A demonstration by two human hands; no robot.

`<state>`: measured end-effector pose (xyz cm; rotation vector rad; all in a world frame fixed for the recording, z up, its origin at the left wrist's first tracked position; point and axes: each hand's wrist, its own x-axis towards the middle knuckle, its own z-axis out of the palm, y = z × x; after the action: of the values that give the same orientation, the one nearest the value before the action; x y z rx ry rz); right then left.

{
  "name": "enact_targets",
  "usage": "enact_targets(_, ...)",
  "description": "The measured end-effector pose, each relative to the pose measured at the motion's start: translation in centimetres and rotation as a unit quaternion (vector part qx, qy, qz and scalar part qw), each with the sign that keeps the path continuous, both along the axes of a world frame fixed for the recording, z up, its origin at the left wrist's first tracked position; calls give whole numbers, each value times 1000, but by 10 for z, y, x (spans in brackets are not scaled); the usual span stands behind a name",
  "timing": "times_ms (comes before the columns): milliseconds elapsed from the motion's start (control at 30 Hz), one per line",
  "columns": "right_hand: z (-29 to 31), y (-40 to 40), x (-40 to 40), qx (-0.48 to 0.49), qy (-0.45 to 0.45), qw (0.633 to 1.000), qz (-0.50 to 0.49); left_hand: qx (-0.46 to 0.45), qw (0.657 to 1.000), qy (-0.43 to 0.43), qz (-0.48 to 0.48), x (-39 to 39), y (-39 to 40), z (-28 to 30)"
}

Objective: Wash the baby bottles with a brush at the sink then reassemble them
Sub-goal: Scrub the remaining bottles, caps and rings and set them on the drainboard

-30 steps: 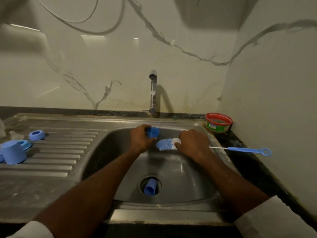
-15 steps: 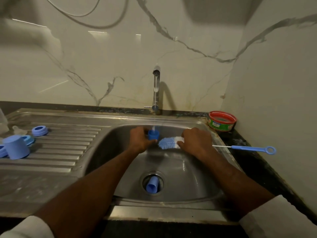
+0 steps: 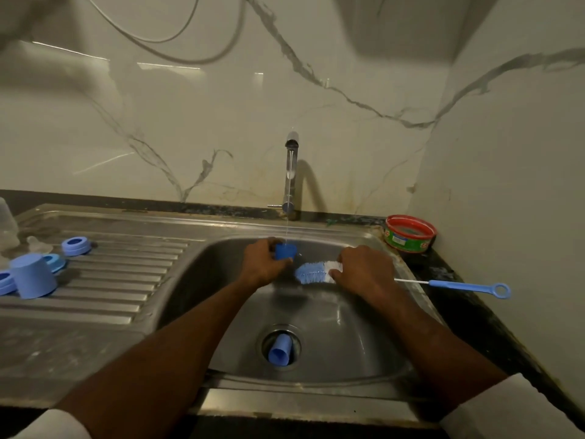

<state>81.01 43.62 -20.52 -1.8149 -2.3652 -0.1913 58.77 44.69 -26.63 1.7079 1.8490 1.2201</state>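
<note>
- Left hand [image 3: 264, 264] is curled round a small blue bottle cap [image 3: 285, 251], holding it right under the thin stream from the tap [image 3: 291, 175] at the back edge of the sink [image 3: 364, 331]. My guess is that's to rinse it while scrubbing.
- Right hand [image 3: 364, 274] grips the bottle brush [image 3: 316, 272] close to the bristles, not by the long blue handle, which sticks out over the sink's right rim. Choking up like that probably gives better control on such a small part.
- Bristles sit just beside the cap, not inside it yet as far as I can see.
- 1 more blue cap [image 3: 280, 349] lies in the drain, likely waiting its turn.
- On the draining board's left edge: a big upturned blue cup [image 3: 33, 275] and a blue collar ring [image 3: 76, 246], set aside there, I'd guess to drip.
</note>
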Motion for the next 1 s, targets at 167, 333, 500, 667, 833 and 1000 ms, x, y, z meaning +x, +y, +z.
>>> enact_targets(167, 1, -1, 2, 18, 5, 1000, 4, -10, 995, 98, -32, -8, -5, 15)
enact_targets(333, 4, -3, 1, 43, 6, 999, 6, -30, 975, 221, 2, -23, -11, 18)
enact_targets(500, 7, -7, -3, 63, 22, 998, 16, 2, 971, 237, 7, -22, -16, 19)
enact_targets(667, 9, -6, -3, 128, 36, 991, 17, 116, 969, 218, 31, -22, -13, 27)
enact_targets(833, 9, -9, -3, 113, 35, 993, 15, 15, 966, 257, 12, -25, -16, 16)
enact_targets(1000, 18, -12, -6, 166, 61, 984, 11, 200, 962, 180, 50, -22, -26, 41)
